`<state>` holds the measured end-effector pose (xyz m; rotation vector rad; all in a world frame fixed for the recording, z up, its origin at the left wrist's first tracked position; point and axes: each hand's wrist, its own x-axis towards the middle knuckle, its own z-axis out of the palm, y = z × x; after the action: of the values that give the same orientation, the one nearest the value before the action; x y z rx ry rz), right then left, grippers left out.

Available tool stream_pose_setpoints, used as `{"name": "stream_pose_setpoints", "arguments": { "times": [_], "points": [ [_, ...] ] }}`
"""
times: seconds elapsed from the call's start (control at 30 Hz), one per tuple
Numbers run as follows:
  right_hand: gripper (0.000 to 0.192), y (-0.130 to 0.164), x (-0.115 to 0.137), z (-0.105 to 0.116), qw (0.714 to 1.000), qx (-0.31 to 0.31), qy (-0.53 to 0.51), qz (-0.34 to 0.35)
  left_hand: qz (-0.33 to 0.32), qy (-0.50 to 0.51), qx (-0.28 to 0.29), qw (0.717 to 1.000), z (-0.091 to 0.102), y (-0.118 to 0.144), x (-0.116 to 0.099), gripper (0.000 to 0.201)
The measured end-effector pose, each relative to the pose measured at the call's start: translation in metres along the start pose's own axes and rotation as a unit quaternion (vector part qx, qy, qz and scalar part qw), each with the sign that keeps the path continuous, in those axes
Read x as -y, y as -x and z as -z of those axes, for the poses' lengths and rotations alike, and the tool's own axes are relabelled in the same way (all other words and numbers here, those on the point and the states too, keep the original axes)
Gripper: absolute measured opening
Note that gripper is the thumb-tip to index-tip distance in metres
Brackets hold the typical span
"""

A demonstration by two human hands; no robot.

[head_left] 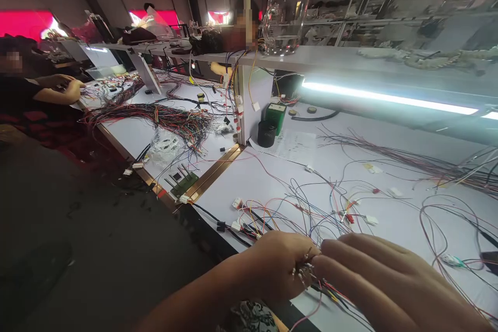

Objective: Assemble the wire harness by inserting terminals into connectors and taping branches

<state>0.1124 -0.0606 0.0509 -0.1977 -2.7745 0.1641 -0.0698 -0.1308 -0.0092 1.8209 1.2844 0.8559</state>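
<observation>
Bottom centre of frame: left hand (274,267) and right hand (373,282) meet w/ fingertips together, both pinching a small bunch of thin wires (307,270) w/ bare metal ends sticking up between them. The grip looks tight, prob. so the fine ends stay lined up close to the eyes. Red and black strands trail from the pinch toward the lower right.

The bunch sits just above the near edge of the white bench (389,166), w/ a loose tangle of coloured wires (311,207) and small white plugs spread right behind it, within easy reach.

Mid frame, a black cup (266,134) and green box (276,115) stand by the post, back out of the way. A printed sheet (298,145) lies beside them; text too small to read. Clear jug (288,5) up on the shelf, top centre. Lit lamp strip (389,97) under the shelf, right side.

Upper left: a co-worker's hands (70,88) rest by another wire bundle (163,116).

No brand or label is legible anywhere.
</observation>
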Motion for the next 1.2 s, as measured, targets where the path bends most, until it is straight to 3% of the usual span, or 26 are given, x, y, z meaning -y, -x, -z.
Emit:
{"name": "stream_pose_setpoints", "arguments": {
  "times": [0.1,0.2,0.3,0.37,0.5,0.6,0.7,0.87,0.93,1.0,1.1,1.13,1.2],
  "points": [
    [0.036,-0.007,0.008,-0.005,0.999,0.019,-0.029,0.012,-0.037,0.000,-0.005,0.999,-0.005,-0.002,0.003,0.009],
    [0.043,-0.007,0.002,-0.008,0.999,-0.008,-0.046,0.026,-0.010,0.055,-0.006,0.998,-0.002,-0.002,0.002,0.013],
    [0.051,-0.008,-0.020,-0.014,0.991,-0.075,-0.083,-0.071,0.055,0.167,-0.020,0.984,0.011,-0.001,-0.003,0.029],
    [0.054,-0.012,-0.035,-0.020,0.979,-0.087,-0.130,-0.133,0.063,0.268,-0.024,0.961,0.020,-0.001,-0.004,0.039],
    [0.047,-0.027,-0.050,-0.028,0.954,0.037,-0.280,-0.098,0.012,0.416,-0.050,0.908,0.031,-0.005,0.001,0.040],
    [0.036,-0.033,-0.046,-0.032,0.896,0.127,-0.414,-0.095,0.020,0.438,-0.118,0.891,0.036,-0.008,0.008,0.038],
    [0.037,-0.031,-0.043,-0.041,0.843,0.137,-0.495,-0.161,0.058,0.388,-0.211,0.895,0.038,-0.011,0.013,0.036],
    [0.035,-0.024,-0.055,-0.055,0.814,0.061,-0.470,-0.336,0.050,0.287,-0.314,0.904,0.035,-0.017,0.017,0.041],
    [0.035,-0.025,-0.062,-0.055,0.785,0.009,-0.497,-0.370,0.031,0.301,-0.350,0.887,0.033,-0.019,0.017,0.043],
    [0.036,-0.026,-0.069,-0.055,0.744,-0.049,-0.545,-0.384,0.012,0.358,-0.381,0.852,0.033,-0.021,0.017,0.043],
    [0.036,-0.032,-0.077,-0.055,0.697,-0.171,-0.580,-0.385,0.002,0.489,-0.346,0.801,0.037,-0.025,0.016,0.040],
    [0.035,-0.034,-0.079,-0.055,0.699,-0.207,-0.568,-0.382,0.005,0.523,-0.322,0.789,0.039,-0.027,0.015,0.039],
    [0.031,-0.041,-0.086,-0.051,0.733,-0.251,-0.504,-0.381,0.012,0.559,-0.291,0.777,0.044,-0.030,0.012,0.038]
  ]
}}
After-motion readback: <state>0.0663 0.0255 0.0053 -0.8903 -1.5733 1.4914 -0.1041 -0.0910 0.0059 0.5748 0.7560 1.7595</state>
